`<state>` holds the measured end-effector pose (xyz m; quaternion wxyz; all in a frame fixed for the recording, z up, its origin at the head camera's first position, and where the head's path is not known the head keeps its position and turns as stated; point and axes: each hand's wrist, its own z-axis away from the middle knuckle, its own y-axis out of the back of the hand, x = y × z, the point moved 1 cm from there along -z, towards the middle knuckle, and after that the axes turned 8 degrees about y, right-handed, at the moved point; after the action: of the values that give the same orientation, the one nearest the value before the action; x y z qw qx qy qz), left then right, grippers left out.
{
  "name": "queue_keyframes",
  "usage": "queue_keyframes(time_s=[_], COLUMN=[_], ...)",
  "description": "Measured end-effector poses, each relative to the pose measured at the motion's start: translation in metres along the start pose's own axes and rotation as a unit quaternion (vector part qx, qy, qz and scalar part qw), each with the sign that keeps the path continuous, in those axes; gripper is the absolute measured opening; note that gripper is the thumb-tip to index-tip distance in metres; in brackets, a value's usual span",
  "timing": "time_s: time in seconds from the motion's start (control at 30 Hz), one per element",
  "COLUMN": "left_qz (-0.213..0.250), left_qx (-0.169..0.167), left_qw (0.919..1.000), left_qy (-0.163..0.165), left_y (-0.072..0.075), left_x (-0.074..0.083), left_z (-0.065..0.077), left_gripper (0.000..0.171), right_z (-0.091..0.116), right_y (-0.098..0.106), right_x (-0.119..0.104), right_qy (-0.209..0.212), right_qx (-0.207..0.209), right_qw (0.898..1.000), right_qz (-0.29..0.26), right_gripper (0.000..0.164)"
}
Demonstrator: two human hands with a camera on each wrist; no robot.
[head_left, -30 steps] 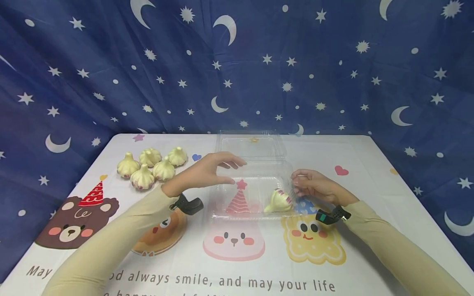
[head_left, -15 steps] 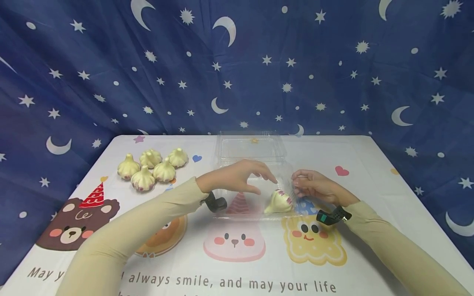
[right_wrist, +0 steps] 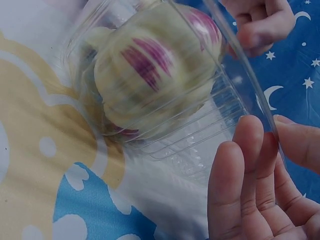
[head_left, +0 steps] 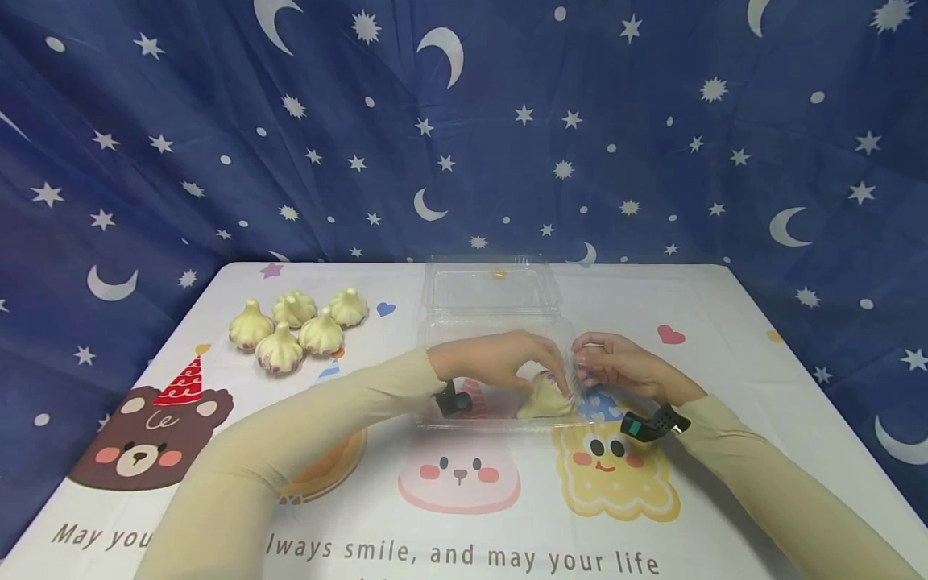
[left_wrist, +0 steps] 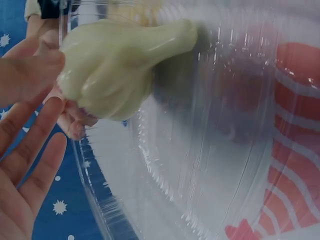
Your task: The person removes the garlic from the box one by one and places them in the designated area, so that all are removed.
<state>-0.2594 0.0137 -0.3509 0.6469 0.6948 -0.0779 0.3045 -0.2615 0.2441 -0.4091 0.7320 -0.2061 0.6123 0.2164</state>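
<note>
A clear plastic clamshell box (head_left: 500,422) lies with its lid folded back, and a garlic bulb (head_left: 542,401) with purple streaks (right_wrist: 147,65) sits in its near right corner. My left hand (head_left: 507,359) reaches into the box from the left, fingertips right at the bulb and partly covering it. In the left wrist view, one digit overlaps the bulb (left_wrist: 112,65) while other fingers (left_wrist: 42,170) spread straight beside it. At the box's right side, my right hand (head_left: 623,366) pinches the thin rim (right_wrist: 260,95) between thumb and fingers.
Several more garlic bulbs (head_left: 279,348) stand grouped at the table's back left. A printed cloth with cartoon animals and lettering covers the table (head_left: 725,322). Behind the back edge hangs a blue star-and-moon curtain (head_left: 500,193). The raised lid (head_left: 493,288) stands at the box's far side.
My left hand has moved right and down across the box to the garlic bulb in it. The right hand has stayed at the rim, and the grouped bulbs have not moved.
</note>
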Motion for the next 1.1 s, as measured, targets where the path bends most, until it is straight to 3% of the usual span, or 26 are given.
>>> queue_keyframes(time_s=[0.13,0.3,0.67,0.9,1.1], left_qz=[-0.024,-0.03,-0.032,-0.046,-0.017], left_qx=[-0.021,-0.025,-0.039,-0.035,-0.016], left_qw=[0.9994,0.9989,0.9972,0.9942,0.9899], left_qy=[0.015,0.025,0.056,0.091,0.14], left_y=[-0.004,-0.007,-0.011,-0.008,-0.006], left_x=[-0.001,-0.004,-0.004,-0.004,-0.009], left_z=[-0.004,-0.007,-0.012,-0.011,-0.006], left_gripper=[0.04,0.039,0.053,0.048,0.043], right_z=[0.0,0.001,0.0,0.0,0.0], right_y=[0.0,0.0,-0.001,-0.001,-0.001], right_x=[0.0,0.0,-0.001,-0.002,-0.001], right_qy=[0.001,0.004,0.004,0.001,0.001], right_qx=[-0.002,-0.007,-0.01,-0.004,-0.008], right_qw=[1.0,1.0,1.0,1.0,1.0], right_qz=[-0.003,-0.011,-0.019,-0.017,-0.018], right_gripper=[0.01,0.009,0.01,0.01,0.011])
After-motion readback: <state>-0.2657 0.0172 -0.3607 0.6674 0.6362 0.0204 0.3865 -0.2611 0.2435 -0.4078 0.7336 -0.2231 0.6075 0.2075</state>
